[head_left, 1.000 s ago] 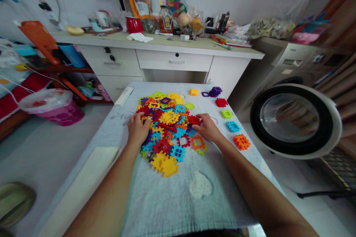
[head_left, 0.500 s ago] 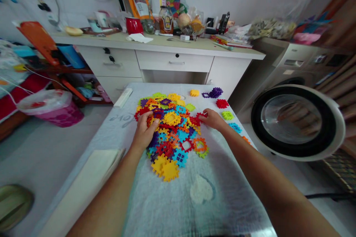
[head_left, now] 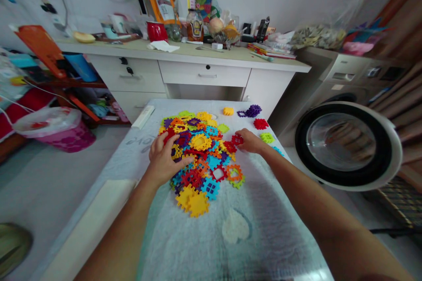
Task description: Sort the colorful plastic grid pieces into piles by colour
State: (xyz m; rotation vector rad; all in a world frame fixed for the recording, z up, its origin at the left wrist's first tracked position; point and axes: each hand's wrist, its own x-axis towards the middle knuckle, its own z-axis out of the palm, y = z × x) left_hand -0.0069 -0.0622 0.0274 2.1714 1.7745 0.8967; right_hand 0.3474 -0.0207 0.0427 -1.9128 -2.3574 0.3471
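A heap of plastic interlocking building tiles, in yellow, red, blue, purple, orange and green, lies on the cloth-covered table. My left hand rests at the heap's left side, fingers spread over the tiles. At the heap's right edge, my right hand pinches a red tile with window-like holes. Small sorted groups lie along the far right: yellow tiles, purple tiles, red tiles and green tiles. Blue tiles are partly hidden behind my right forearm.
A white strip-like object lies at the table's far left corner. Behind stands a cluttered counter with drawers. To the right is a washing machine with its round door swung out. A pink bin stands on the floor at left.
My left hand has spread its fingers and shifted slightly left and nearer to me. My right hand stays at the heap's right edge with the red tile. The view has shifted slightly.
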